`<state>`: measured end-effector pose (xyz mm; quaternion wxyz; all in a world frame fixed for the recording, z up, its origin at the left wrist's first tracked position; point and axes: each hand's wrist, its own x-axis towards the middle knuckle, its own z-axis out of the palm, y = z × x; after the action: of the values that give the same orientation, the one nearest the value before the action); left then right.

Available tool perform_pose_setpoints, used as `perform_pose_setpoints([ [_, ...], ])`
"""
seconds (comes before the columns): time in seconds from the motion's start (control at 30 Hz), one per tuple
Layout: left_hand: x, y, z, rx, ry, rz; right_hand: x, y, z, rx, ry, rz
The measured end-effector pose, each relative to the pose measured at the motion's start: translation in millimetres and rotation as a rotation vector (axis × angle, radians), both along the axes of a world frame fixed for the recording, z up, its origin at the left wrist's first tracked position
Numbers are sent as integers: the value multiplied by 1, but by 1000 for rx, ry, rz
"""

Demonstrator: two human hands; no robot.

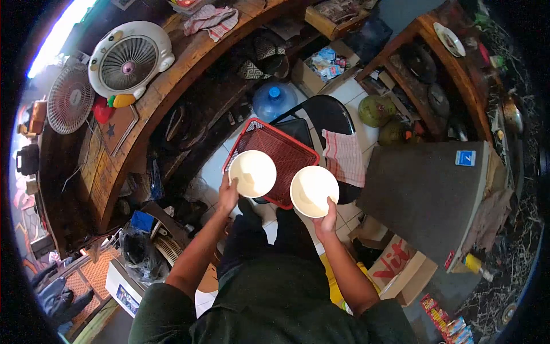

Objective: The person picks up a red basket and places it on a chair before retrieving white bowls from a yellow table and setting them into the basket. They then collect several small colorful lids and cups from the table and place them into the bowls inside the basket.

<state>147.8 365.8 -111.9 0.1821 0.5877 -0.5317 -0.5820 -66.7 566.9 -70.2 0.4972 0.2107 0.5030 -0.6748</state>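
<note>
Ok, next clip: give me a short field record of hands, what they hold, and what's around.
left hand: holds left bowl by its rim
right hand: holds right bowl by its rim
bowls: white, both look empty, apart
below bowls: red tray on black chair
on chair: checked cloth
nearby: water jug, fan on wooden counter

We're looking down into a cramped, lived-in home kitchen or small food stall's back room. Take the red plastic tray (275, 152) on the black chair (326, 112) as the landmark. Just beyond it stands a blue water jug (274, 98) on white floor tiles (213, 169). Left of it curves a wooden bench (172, 80) carrying two fans (129, 60). Right of it, green coconuts (376, 110) sit by wooden shelves (424, 74) of cookware. Behind the jug, a cardboard box (323, 66) of packets.
</note>
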Motion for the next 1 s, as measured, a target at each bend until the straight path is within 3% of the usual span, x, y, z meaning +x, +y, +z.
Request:
perform_pose_setpoints([
  [0.13,-20,-22,-77,-226,-38,-178,1,-22,-49,91,34,-9],
  [0.17,-22,-29,-98,-116,-68,-190,8,-19,-62,129,46,-8],
  [0.2,-28,-34,-110,-268,-105,-251,11,-23,-73,117,45,-21],
  [0.47,-32,-77,-236,-188,-215,-337,43,-76,-139,315,127,-83],
  [0.5,-44,-88,-211,-160,-291,-408,45,-87,-141,329,96,-103],
  [0.53,-38,-93,-234,-151,-301,-420,48,-96,-150,338,82,-110],
  [0.67,-22,-102,-301,-118,-159,-420,61,-123,-176,399,84,-114],
  [0.73,-32,-107,-305,-44,-31,-354,67,-134,-188,421,77,-97],
  [0.77,-32,-110,-304,55,-141,-363,66,-135,-192,429,73,-102],
  [0.9,-50,-114,-247,-13,-165,-452,58,-143,-196,398,121,67],
  [0.97,-50,-113,-231,218,11,-369,55,-144,-195,435,106,111],
  [1.0,-40,-113,-243,216,10,-369,54,-145,-198,435,147,109],
])
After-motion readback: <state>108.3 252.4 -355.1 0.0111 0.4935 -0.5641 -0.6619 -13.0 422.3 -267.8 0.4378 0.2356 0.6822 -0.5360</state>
